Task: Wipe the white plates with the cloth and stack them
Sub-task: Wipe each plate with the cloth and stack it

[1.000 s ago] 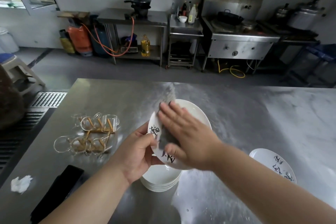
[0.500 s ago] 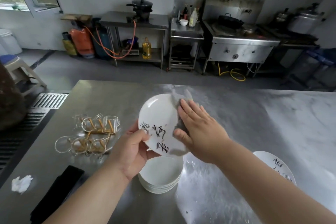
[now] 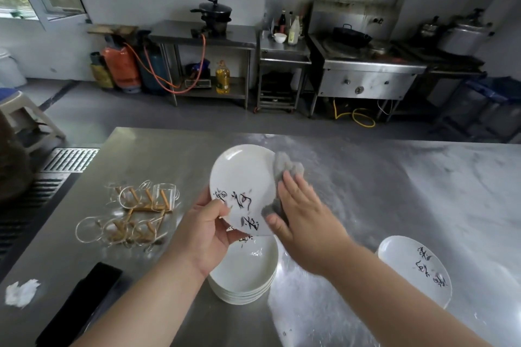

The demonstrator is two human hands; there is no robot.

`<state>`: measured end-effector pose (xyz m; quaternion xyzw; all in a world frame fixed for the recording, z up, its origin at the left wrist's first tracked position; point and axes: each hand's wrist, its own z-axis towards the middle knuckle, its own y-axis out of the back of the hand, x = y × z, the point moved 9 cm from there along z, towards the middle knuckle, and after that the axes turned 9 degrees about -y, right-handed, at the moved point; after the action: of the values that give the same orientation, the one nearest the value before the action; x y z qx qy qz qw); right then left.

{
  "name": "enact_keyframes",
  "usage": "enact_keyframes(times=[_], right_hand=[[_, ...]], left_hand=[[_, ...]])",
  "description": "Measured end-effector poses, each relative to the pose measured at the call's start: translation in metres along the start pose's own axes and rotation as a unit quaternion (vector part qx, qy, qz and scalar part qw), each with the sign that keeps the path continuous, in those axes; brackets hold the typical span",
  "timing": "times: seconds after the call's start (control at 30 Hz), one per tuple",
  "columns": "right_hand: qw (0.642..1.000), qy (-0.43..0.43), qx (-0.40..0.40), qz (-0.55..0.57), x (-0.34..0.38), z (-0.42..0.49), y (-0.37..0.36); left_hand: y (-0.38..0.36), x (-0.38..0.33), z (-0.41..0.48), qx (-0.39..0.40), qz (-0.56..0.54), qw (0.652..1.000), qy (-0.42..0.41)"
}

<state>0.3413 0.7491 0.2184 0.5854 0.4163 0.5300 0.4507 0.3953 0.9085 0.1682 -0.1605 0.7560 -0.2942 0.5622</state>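
A white plate (image 3: 242, 177) with black brush lettering is held tilted above the steel table. My left hand (image 3: 208, 231) grips its lower left rim. My right hand (image 3: 307, 222) presses a grey cloth (image 3: 284, 166) flat against the plate's right edge, fingers spread over the cloth. Directly below sits a stack of several white plates (image 3: 245, 270). Another white plate (image 3: 417, 267) with the same lettering lies alone at the right.
The steel table (image 3: 394, 183) carries glass cups on a small wooden rack (image 3: 135, 211) at the left, a black phone (image 3: 81, 301) and a crumpled white tissue (image 3: 21, 291) at the near left. Kitchen stoves and gas cylinders stand across the floor.
My right hand with the cloth has slid from the plate's centre to its right edge. The plate has turned to show more of its face and lettering.
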Motion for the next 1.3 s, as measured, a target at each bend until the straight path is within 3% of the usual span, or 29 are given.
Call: enact_keyframes(times=[0.2, 0.33, 0.4, 0.5, 0.63, 0.73, 0.87, 0.93, 1.07, 1.2, 1.3], right_hand=[[0.995, 0.082, 0.051, 0.025, 0.024, -0.025, -0.030], [0.995, 0.043, -0.071, 0.052, -0.006, 0.007, 0.015], [0.976, 0.008, -0.164, 0.143, -0.014, -0.002, 0.025], [0.949, -0.041, -0.257, 0.176, -0.020, -0.019, 0.017], [0.928, -0.135, -0.202, 0.284, -0.047, -0.008, 0.008], [0.925, -0.159, -0.175, 0.299, -0.062, 0.005, 0.016], [0.951, -0.080, -0.172, 0.245, -0.049, 0.016, 0.050], [0.967, -0.021, -0.161, 0.195, -0.034, 0.022, 0.062], [0.984, -0.014, -0.122, 0.130, -0.021, 0.030, 0.066], [0.975, -0.145, -0.129, 0.109, -0.040, 0.010, 0.038], [0.963, -0.215, -0.075, 0.147, -0.050, -0.006, 0.004]], left_hand=[[0.007, 0.016, -0.003, -0.019, 0.010, 1.000, 0.012], [0.000, 0.016, -0.005, -0.005, -0.013, 1.000, 0.012], [-0.003, 0.017, -0.007, -0.002, -0.031, 0.999, 0.009], [-0.017, 0.023, -0.014, 0.035, -0.048, 0.998, 0.004], [-0.032, 0.034, -0.029, 0.089, -0.033, 0.995, 0.006], [-0.033, 0.033, -0.035, 0.131, 0.022, 0.991, 0.012], [-0.031, 0.019, -0.030, 0.168, 0.030, 0.981, 0.096], [-0.029, 0.015, -0.029, 0.163, 0.091, 0.972, 0.143], [-0.016, -0.001, -0.013, 0.069, 0.219, 0.973, 0.039], [0.000, -0.013, -0.011, -0.038, 0.296, 0.951, -0.077], [0.003, -0.019, -0.016, -0.065, 0.350, 0.927, -0.121]])
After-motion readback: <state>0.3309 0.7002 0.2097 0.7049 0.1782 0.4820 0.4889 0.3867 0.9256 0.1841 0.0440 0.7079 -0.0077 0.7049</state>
